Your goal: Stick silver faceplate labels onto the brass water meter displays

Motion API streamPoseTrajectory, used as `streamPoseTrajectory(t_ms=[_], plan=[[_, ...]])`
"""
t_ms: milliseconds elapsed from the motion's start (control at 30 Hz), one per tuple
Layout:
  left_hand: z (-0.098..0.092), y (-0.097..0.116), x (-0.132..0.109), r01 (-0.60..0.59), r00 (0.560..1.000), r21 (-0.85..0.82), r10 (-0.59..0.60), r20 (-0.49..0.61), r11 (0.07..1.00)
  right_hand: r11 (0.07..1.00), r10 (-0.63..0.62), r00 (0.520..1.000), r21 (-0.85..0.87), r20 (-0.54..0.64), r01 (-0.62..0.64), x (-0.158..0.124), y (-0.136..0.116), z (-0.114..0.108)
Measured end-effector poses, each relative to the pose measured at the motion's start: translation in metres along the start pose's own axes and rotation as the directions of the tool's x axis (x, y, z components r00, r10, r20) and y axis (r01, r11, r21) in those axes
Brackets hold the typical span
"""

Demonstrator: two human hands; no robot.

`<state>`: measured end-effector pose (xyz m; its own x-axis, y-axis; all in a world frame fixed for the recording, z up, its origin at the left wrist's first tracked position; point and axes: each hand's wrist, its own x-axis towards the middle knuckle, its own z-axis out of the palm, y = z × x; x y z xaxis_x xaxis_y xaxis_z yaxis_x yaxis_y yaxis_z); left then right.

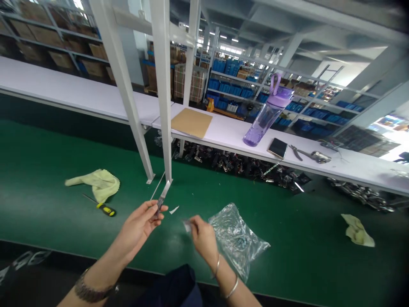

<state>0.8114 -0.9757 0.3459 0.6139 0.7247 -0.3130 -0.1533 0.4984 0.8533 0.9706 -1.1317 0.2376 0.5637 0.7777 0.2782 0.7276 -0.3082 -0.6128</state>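
Observation:
My left hand is closed round a small dark part with a pale strip sticking up from its top. To the right of it, my right hand pinches a small, thin, translucent piece, blurred at the fingertips. A clear plastic bag with small parts inside lies just right of my right hand. Between and beyond the hands, a white scrap rests on the green table surface.
Left of my hands are a yellow-green cloth and a screwdriver; another cloth lies far right. White posts rise ahead. The raised shelf holds a purple bottle, phone, pliers and cardboard.

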Motion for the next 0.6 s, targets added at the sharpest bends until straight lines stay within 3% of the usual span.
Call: streamPoseTrajectory(t_ms=[167,333,467,600], plan=[[-0.057,-0.054,-0.056,0.112,0.994,0.134,-0.112,-0.007,0.985,0.997,0.055,0.957,0.042,0.284,-0.069,-0.088,-0.018,0.091],[-0.097,-0.095,-0.095,0.188,0.98,0.075,-0.181,-0.085,0.979,0.987,-0.018,0.867,0.15,0.499,-0.065,-0.128,-0.05,0.144],[-0.138,-0.101,-0.097,0.162,0.972,0.096,-0.142,-0.187,0.982,0.986,-0.051,0.826,0.16,0.561,-0.048,-0.133,-0.07,0.169],[-0.196,-0.099,-0.067,0.153,0.952,0.16,-0.102,-0.288,0.975,0.992,0.003,0.835,0.106,0.55,-0.074,-0.118,-0.077,0.189]])
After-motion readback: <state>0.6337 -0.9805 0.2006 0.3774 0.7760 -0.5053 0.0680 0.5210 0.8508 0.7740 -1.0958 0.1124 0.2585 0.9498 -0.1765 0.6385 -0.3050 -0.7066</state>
